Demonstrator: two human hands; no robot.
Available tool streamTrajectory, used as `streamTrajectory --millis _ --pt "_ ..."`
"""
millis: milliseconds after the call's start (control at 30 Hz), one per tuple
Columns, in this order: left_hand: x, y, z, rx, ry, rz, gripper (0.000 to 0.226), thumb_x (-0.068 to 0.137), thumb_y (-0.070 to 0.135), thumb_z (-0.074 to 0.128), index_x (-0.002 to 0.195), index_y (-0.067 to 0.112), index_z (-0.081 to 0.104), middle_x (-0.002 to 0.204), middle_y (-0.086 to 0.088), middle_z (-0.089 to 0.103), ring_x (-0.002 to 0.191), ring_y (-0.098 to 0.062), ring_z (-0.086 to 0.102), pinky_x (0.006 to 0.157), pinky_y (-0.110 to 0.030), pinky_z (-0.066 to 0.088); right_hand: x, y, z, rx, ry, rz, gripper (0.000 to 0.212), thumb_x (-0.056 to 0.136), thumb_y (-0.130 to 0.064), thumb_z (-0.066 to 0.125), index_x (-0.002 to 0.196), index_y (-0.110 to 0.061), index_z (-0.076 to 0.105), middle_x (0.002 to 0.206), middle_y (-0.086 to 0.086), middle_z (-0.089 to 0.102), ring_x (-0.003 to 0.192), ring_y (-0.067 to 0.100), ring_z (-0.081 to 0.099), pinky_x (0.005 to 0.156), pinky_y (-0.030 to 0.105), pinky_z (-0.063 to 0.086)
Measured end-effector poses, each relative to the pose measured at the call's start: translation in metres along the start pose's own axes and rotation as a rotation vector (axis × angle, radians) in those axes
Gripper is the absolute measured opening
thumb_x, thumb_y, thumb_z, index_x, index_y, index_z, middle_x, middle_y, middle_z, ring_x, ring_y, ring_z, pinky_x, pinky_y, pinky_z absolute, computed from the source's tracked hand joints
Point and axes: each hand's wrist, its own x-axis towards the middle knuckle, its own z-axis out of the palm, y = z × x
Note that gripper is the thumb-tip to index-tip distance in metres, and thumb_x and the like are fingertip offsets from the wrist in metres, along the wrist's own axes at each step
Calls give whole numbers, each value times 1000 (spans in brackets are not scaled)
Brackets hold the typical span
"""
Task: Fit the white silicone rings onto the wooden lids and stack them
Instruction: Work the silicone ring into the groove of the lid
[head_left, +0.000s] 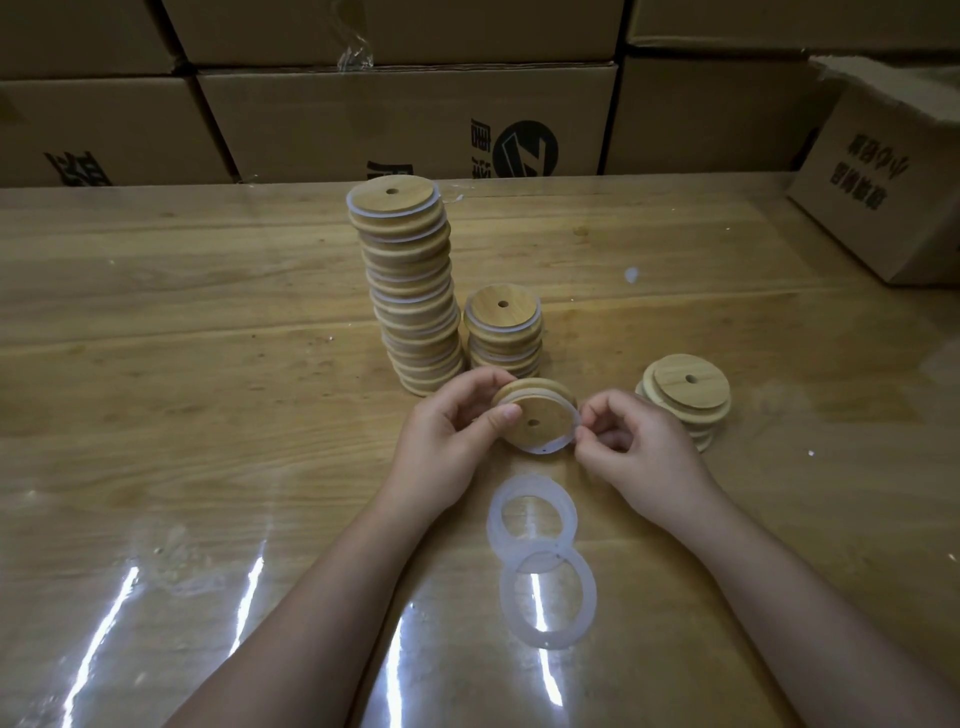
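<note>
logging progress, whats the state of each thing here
held lid: tilted, gripped by left hand, ring partly on
ring: pinched at the lid's edge by right hand
tall stack: standing, lids ringed
short stack: standing, lids ringed
right pile: lids without rings
loose rings: flat on table, overlapping

Single head-worn view: looks forward and down across table (156, 322), near edge close below, cardboard boxes (405, 119) (back wall) farthest.
</note>
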Motion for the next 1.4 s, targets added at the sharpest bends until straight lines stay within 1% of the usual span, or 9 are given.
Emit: streamTrajectory --millis 233,400,500,633,833,967,1133,1267,1400 --pt "-1 3 0 -28 55 2 21 84 -1 61 100 13 62 93 -1 68 86 -8 64 80 -25 50 0 -1 1 -55 19 -53 30 77 3 64 69 -23 52 76 -9 56 61 1 53 57 8 39" --pt "-2 4 -1 61 30 38 19 86 3 62 104 8 63 97 -8 69 91 -17 64 85 -37 51 -2 -2 -1 9 14 -44 23 80 1 65 72 -18 57 76 -3 56 63 10 52 57 15 42" --pt "-2 7 -1 69 26 43 20 85 2 62 103 11 64 96 -5 69 91 -15 65 86 -37 51 -2 -3 -3 -11 6 -74 16 80 1 65 75 -12 59 78 4 56 67 18 53 60 22 42" --pt "-3 6 0 95 30 45 21 86 1 62 106 8 63 99 -9 69 93 -19 65 88 -41 51 -2 -3 -4 -36 20 -105 16 81 0 65 77 -14 60 77 -2 56 69 12 52 61 17 41" --pt "-3 4 -1 148 29 68 22 87 3 63 108 4 63 102 -13 67 97 -30 63 89 -50 49 -2 -1 -5 -12 56 -141 15 83 -4 64 78 -18 62 73 -4 59 68 15 56 64 29 46" --pt "-3 3 1 131 47 53 23 85 6 65 106 16 64 100 -9 68 95 -30 63 87 -45 50 -2 0 -5 32 68 -142 17 85 -5 63 78 -21 62 67 -1 60 64 11 57 64 23 46" --pt "-1 2 4 190 58 42 33 85 10 67 105 35 62 98 1 69 86 -21 63 80 -33 52 -1 1 -3 135 62 -106 20 88 -5 59 79 -23 61 76 2 63 65 11 60 63 20 50" --pt "-1 2 3 139 56 17 28 86 11 66 105 31 64 97 -4 70 88 -33 63 79 -50 53 -2 3 -3 110 52 -110 22 87 -7 60 80 -27 61 75 2 64 68 16 61 66 29 52" --pt "0 0 3 157 55 -7 28 85 13 68 104 33 64 91 1 70 81 -32 63 74 -51 54 -2 3 -3 77 18 -85 21 87 -8 60 79 -27 61 70 0 62 67 15 59 67 37 50"
